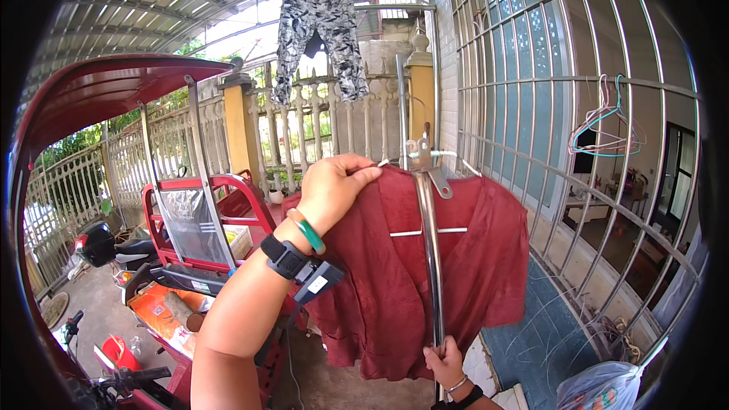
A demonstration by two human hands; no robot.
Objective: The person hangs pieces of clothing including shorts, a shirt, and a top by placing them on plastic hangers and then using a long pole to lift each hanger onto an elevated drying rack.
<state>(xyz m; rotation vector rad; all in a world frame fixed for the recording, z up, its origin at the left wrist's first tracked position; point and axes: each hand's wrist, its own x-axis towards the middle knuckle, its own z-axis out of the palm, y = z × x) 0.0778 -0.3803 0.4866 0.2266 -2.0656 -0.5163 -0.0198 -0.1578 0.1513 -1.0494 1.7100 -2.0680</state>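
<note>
A dark red short-sleeved, open-front garment [393,307] hangs in front of me on a white hanger [405,234]. My left hand [339,182] pinches the garment's left shoulder together with the end of the hanger. A shiny metal pole [431,262] runs upright before the garment, with my right hand [447,361] wrapped around its lower part. At the pole's top, a metal head [422,159] meets the hanger near its neck; whether the hanger is hooked in it cannot be told. The garment's lower hem hangs free above the ground.
Patterned trousers [316,34] hang overhead by a balustrade. On the left stands a red three-wheeler [211,199] with a canopy; a red bucket [121,353] is on the ground beyond. Several hangers [606,131] hang on the window bars at right, above a plastic bag [601,387].
</note>
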